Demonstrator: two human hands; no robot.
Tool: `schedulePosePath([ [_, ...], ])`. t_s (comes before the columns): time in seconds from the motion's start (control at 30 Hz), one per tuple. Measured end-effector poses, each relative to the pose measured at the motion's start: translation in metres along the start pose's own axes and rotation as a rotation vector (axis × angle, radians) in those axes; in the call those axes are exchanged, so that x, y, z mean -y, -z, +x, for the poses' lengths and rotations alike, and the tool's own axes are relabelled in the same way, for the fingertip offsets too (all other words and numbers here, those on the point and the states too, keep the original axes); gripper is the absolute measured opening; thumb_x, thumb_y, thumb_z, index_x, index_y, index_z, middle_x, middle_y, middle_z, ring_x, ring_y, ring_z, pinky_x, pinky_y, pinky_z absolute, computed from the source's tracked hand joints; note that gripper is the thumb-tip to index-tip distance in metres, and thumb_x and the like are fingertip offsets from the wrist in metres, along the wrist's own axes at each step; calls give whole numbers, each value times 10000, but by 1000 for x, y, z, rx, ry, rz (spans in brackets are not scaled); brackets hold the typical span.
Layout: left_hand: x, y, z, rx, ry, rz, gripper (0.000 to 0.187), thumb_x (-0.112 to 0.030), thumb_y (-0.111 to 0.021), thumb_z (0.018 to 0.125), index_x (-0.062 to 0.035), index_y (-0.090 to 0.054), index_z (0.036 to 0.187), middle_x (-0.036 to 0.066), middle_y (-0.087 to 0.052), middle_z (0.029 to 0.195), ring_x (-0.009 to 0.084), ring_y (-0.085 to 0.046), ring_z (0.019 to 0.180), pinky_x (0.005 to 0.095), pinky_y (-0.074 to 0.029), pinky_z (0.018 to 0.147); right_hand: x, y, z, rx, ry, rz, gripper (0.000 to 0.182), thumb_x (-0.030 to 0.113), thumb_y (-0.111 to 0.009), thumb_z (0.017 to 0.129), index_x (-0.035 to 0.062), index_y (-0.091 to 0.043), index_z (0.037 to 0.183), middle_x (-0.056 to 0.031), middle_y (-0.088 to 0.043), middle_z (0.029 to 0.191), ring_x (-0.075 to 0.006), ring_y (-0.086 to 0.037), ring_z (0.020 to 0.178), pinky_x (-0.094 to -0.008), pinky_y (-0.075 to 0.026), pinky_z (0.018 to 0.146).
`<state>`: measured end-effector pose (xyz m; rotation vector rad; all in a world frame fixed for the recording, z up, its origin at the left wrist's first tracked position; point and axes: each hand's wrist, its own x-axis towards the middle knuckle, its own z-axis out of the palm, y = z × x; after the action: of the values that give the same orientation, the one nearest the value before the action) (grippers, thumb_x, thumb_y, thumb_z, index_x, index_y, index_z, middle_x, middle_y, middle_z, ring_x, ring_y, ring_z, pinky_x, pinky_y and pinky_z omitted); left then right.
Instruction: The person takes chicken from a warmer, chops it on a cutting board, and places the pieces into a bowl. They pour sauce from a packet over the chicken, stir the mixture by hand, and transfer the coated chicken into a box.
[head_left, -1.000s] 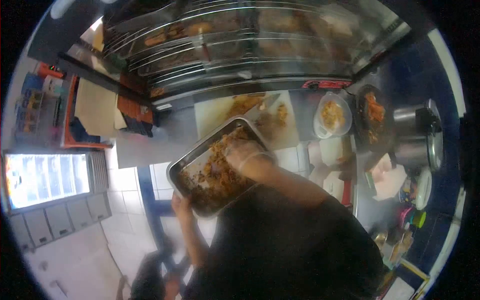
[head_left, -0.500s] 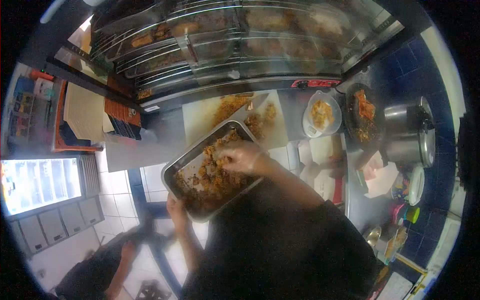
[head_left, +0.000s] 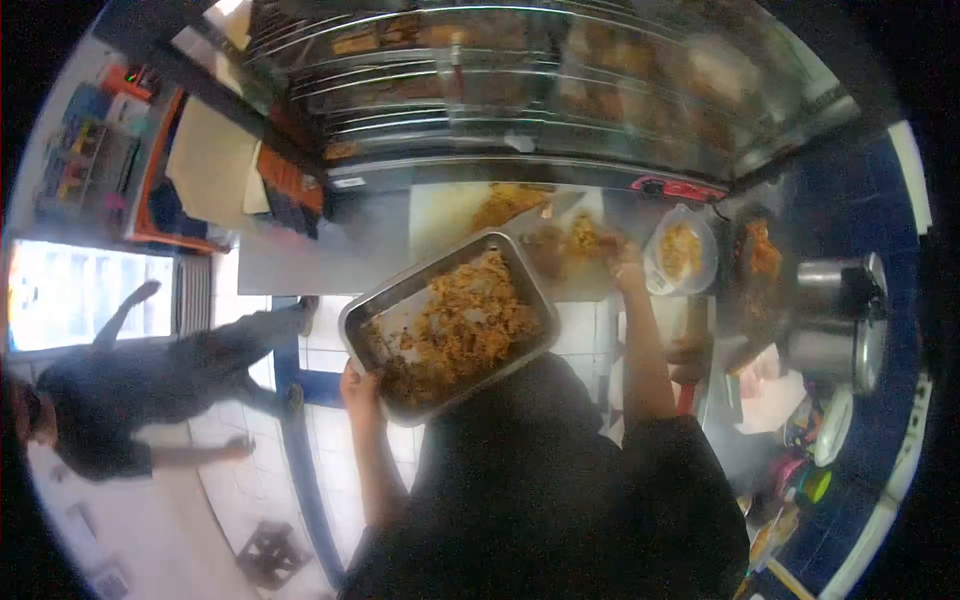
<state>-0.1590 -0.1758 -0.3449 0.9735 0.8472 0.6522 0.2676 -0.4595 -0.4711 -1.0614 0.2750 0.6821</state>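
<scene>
A metal tray [head_left: 355,338] with crumbly brown-orange food [head_left: 470,320] is tilted in front of my body. My left hand [head_left: 360,385] is closed on its lower left edge. Beyond the tray, my right hand [head_left: 624,258] is over the right side of the white cutting board [head_left: 435,215], beside a small yellowish food heap [head_left: 583,236]. Its fingers are blurred, and I cannot tell whether they hold anything. Another heap of chopped food [head_left: 505,205] lies at the back of the board. A clear bowl of food [head_left: 682,250] stands just right of my right hand.
A glass display case [head_left: 450,100] with wire shelves spans the back. On the right are a dark pan [head_left: 760,265] and a large metal pot [head_left: 835,310]. Cardboard boxes [head_left: 215,165] stand at left. Another person [head_left: 150,390] is at the lower left.
My right hand has left the tray and moved to the right over the board. The food in the tray lies less covered. The other person shows more fully at left, and the view has shifted.
</scene>
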Motion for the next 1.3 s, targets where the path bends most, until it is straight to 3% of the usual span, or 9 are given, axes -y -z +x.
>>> schedulePosePath([
  [0.03, 0, 0, 1, 34, -31, 46, 315, -5, -562, 820, 13, -607, 1132, 77, -673, 1055, 153, -632, 915, 297, -508, 839, 6, -19, -13, 19, -18, -1, 244, -10, -650, 853, 48, -596, 1083, -99, -657, 981, -225, -661, 895, -369, -561, 786],
  [0.1, 5, 4, 1, 47, -14, 28, 336, 4, -562, 802, 25, -604, 1135, 92, -675, 1064, 157, -638, 902, 297, -511, 835, 25, -63, -66, -184, 527, -1523, 224, 67, -646, 878, 67, -630, 1102, -135, -674, 1044, -248, -668, 915, -370, -549, 820],
  [0.2, 2, 3, 2, 35, 78, 25, 341, 22, -562, 789, 24, -604, 1128, 90, -679, 1044, 162, -642, 892, 296, -514, 825, 9, -82, -103, 2, 778, -1233, 337, 118, -653, 879, 98, -621, 1213, -166, -670, 1143, -310, -667, 987, -372, -532, 867],
  [0.33, -9, 13, 8, 69, 49, -25, 315, 47, -567, 782, 11, -609, 1092, 85, -683, 1010, 159, -647, 878, 295, -520, 807, -9, -185, -174, 487, 402, -2015, 443, 181, -628, 890, 133, -548, 1324, -196, -650, 1161, -347, -644, 1050, -430, -516, 912],
  [0.67, -7, 17, 10, 159, 60, -2, 308, -29, -593, 838, -2, -609, 1144, 72, -673, 1068, 156, -635, 946, 309, -507, 847, -34, -219, -184, 400, 58, -2095, 424, 211, -565, 910, 138, -531, 1327, -197, -593, 1246, -362, -610, 1103, -456, -511, 917],
  [0.83, -7, 6, 10, 114, 52, -24, 298, -52, -613, 828, -12, -616, 1123, 67, -671, 1080, 158, -631, 950, 305, -503, 856, -17, -182, -187, 256, 536, -1284, 357, 223, -695, 883, 84, -603, 1199, -118, -653, 1112, -230, -646, 1000, -389, -537, 841],
  [0.9, -1, 14, 11, 83, 57, -22, 282, -45, -610, 824, -15, -618, 1105, 64, -672, 1072, 156, -630, 943, 305, -504, 853, -1, -162, -179, 52, 440, -966, 405, 330, -720, 852, 79, -652, 1163, -128, -693, 981, -236, -666, 827, -360, -532, 777],
  [1.0, 6, 22, 14, 46, 67, -3, 245, -23, -599, 814, -16, -617, 1058, 62, -673, 1043, 151, -629, 919, 306, -506, 844, 38, -130, -153, -149, 126, -917, 324, 220, -739, 866, 49, -633, 1119, -62, -679, 923, -133, -628, 868, -257, -526, 774],
  [1.3, 3, 24, 18, 38, 23, -104, 245, 8, -572, 802, -3, -600, 1045, 78, -671, 1017, 167, -636, 890, 310, -519, 822, -73, 2, -38, 9, 575, -998, 337, 106, -693, 861, 29, -641, 1185, -90, -700, 980, -175, -630, 798, -296, -507, 682],
])
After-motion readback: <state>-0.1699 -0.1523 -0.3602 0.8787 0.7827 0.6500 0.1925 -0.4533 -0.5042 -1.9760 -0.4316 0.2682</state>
